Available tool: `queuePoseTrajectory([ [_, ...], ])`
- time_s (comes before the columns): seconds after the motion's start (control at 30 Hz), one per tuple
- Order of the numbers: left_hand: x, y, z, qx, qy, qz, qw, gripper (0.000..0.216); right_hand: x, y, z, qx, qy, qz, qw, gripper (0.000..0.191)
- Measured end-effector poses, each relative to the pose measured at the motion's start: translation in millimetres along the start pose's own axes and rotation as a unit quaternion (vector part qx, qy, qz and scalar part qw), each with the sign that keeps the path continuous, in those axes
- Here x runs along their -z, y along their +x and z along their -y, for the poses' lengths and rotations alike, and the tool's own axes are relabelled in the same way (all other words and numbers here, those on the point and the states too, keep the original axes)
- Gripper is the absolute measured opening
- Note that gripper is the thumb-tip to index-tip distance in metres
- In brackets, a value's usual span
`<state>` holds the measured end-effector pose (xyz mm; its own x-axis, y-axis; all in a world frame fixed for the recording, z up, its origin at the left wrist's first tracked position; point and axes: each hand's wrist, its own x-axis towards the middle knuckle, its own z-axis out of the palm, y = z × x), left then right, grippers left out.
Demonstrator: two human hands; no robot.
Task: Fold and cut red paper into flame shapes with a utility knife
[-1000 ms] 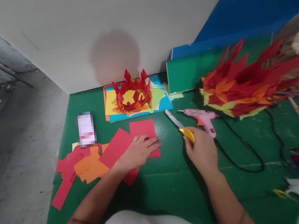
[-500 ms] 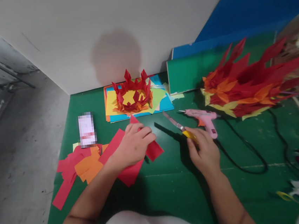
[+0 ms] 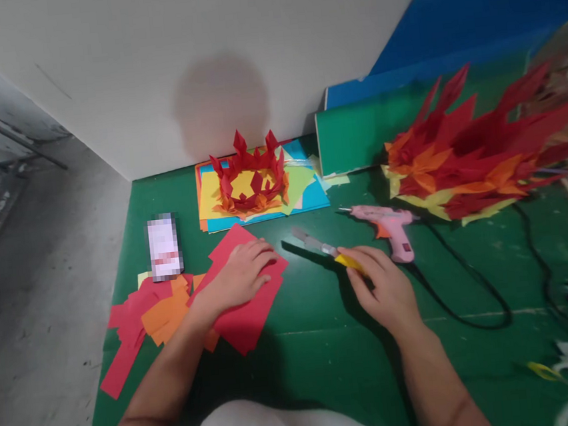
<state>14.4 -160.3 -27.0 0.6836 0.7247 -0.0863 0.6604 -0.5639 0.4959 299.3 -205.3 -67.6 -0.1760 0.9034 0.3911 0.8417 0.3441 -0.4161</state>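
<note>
My left hand [image 3: 240, 277] lies flat, fingers stretched, on a red paper sheet [image 3: 247, 303] on the green table [image 3: 328, 356]. My right hand [image 3: 379, 287] is closed round the yellow handle of a utility knife [image 3: 325, 250], whose blade points left and away, toward the red sheet. The blade tip hangs a short way right of the paper, not touching it.
A pile of red and orange paper scraps [image 3: 148, 316] lies left of the sheet, with a phone [image 3: 164, 246] behind it. A red paper crown [image 3: 250, 179] sits on coloured sheets at the back. A pink glue gun [image 3: 388, 223] with black cord and a big red-orange paper flame piece [image 3: 474, 154] are at right.
My left hand lifted the red sheet, turned it and has laid it flat nearer the scrap pile. My right hand swung the knife blade leftward toward the sheet.
</note>
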Motion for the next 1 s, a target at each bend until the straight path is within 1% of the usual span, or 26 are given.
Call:
queuePoseTrajectory([
  [0.03, 4, -6, 1, -0.008, -0.007, 0.025, 1.0, 0.045, 1, 0, -1, 0.019, 0.007, 0.013, 1.0, 0.031],
  [0.13, 13, -20, 10, 0.013, -0.018, 0.088, 0.996, 0.076, 5, 0, -3, 0.067, 0.028, 0.053, 0.996, 0.031],
  [0.2, 14, -24, 18, 0.026, -0.02, 0.109, 0.994, 0.086, 7, 1, -5, 0.084, 0.041, 0.073, 0.993, 0.032],
  [0.27, 13, -24, 25, 0.025, -0.024, 0.117, 0.993, 0.089, 8, 0, -6, 0.099, 0.05, 0.091, 0.99, 0.033],
  [0.33, 13, -22, 31, 0.02, -0.027, 0.111, 0.993, 0.086, 8, 0, -7, 0.113, 0.055, 0.103, 0.987, 0.035],
  [0.5, 15, -16, 35, 0.01, -0.048, 0.06, 0.997, 0.065, 6, -1, -6, 0.142, 0.076, 0.111, 0.981, 0.037],
  [0.63, 21, -14, 34, 0.038, -0.093, 0.045, 0.994, 0.05, 5, -2, -2, 0.153, 0.086, 0.124, 0.977, 0.038],
  [0.73, 26, -13, 33, 0.056, -0.119, 0.038, 0.991, 0.044, 4, -1, 1, 0.168, 0.07, 0.124, 0.975, 0.038],
  [0.87, 26, -10, 34, 0.026, -0.106, 0.029, 0.994, 0.039, 1, 1, 6, 0.175, 0.033, 0.118, 0.977, 0.04],
  [1.0, 18, -9, 35, 0.0, -0.08, 0.001, 0.997, 0.037, 1, 3, 12, 0.17, -0.009, 0.124, 0.978, 0.039],
])
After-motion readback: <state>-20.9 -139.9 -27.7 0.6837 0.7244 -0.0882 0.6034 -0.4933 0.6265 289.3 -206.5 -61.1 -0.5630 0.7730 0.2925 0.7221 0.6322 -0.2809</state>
